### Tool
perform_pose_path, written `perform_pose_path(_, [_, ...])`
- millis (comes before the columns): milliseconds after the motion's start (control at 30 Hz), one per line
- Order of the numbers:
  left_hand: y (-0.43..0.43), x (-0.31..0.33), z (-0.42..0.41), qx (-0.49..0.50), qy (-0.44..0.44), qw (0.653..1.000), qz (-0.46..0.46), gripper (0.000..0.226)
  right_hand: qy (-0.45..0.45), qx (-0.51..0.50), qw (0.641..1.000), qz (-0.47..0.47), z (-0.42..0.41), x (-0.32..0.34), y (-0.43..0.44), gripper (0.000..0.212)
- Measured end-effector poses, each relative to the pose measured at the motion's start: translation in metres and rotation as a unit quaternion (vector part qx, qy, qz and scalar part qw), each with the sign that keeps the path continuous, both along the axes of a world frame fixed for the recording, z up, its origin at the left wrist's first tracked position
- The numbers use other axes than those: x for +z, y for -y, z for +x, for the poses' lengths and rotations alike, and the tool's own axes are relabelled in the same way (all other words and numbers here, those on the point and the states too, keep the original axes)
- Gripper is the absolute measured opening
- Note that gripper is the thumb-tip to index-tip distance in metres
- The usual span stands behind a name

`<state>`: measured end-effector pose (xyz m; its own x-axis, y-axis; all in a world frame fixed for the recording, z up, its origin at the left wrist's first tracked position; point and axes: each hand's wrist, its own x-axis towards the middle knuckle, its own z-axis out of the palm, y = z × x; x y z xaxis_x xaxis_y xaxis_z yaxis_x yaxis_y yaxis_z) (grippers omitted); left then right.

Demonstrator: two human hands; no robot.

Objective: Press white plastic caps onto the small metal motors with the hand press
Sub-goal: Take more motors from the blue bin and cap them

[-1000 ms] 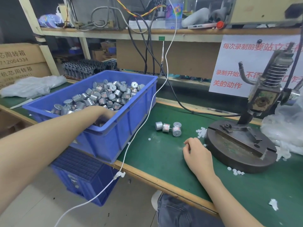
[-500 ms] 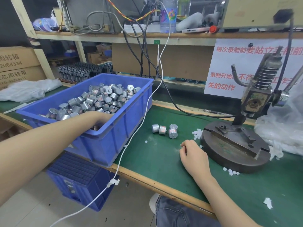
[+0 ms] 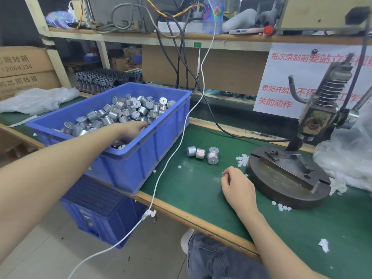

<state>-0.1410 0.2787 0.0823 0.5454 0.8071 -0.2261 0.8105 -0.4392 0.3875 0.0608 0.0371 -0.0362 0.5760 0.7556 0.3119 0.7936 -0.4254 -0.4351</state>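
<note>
Fetching a motor is the step in hand, as I judge it. Your left grip (image 3: 130,131) is down inside the blue plastic crate (image 3: 167,127), pushed in among the heap of small silver metal motors (image 3: 120,111). Its fingertips are buried there, so I cannot tell whether they have closed on a motor or only touch the pile.

Your right grip (image 3: 238,187) rests knuckles-up on the green table (image 3: 191,190), with the fingers curled under. A white speck shows at its fingertips, too small to say whether a cap is pinched there.

Just beyond your right grip, against the rim of the round iron base (image 3: 281,190), lies a little heap of white plastic caps (image 3: 242,159). Three loose motors (image 3: 202,153) lie beyond it and a little to its left, between your two grips. The hand press (image 3: 316,119) stands to the right of your right grip, and I see no motor seated on its base.

Next, I judge, you need one motor lifted clear of the crate wall and carried rightward to the base. Your right grip must also have a cap ready to set on it before any pressing.
</note>
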Motion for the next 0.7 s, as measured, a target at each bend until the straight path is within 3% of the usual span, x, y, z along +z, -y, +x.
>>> perform_pose_path(67, [-0.003, 0.0, -0.002, 0.016, 0.051, 0.999, -0.004, 0.024, 0.0, -0.001, 1.0, 0.0, 0.0, 0.0, 0.0, 0.018])
perform_pose_path(133, [-0.005, 0.008, -0.005, 0.084, 0.181, 0.976, -0.085, 0.021, -0.003, -0.003, 1.0, 0.002, 0.0, 0.0, 0.0, 0.018])
perform_pose_path(300, [0.004, 0.037, 0.007, 0.169, 0.473, 0.854, -0.136, 0.025, -0.004, -0.003, 1.0, 0.006, 0.001, 0.0, 0.0, 0.018])
perform_pose_path(367, [0.019, 0.055, 0.021, 0.154, 0.558, 0.802, -0.149, 0.022, -0.007, -0.005, 1.0, 0.008, 0.002, 0.0, -0.001, 0.017])
perform_pose_path(400, [0.03, 0.061, 0.03, 0.134, 0.574, 0.795, -0.144, 0.022, -0.008, -0.004, 1.0, 0.009, 0.002, 0.0, -0.001, 0.017])
perform_pose_path(467, [0.053, 0.062, 0.053, 0.076, 0.545, 0.826, -0.121, 0.024, -0.01, -0.006, 1.0, 0.012, 0.002, -0.001, -0.001, 0.017])
perform_pose_path(567, [0.089, 0.03, 0.09, -0.013, 0.432, 0.894, -0.118, 0.031, -0.016, -0.008, 1.0, 0.017, 0.003, -0.001, -0.001, 0.016])
perform_pose_path(700, [0.115, -0.041, 0.113, -0.015, 0.345, 0.932, -0.112, 0.036, -0.015, -0.012, 0.999, 0.027, 0.003, -0.001, 0.001, 0.015])
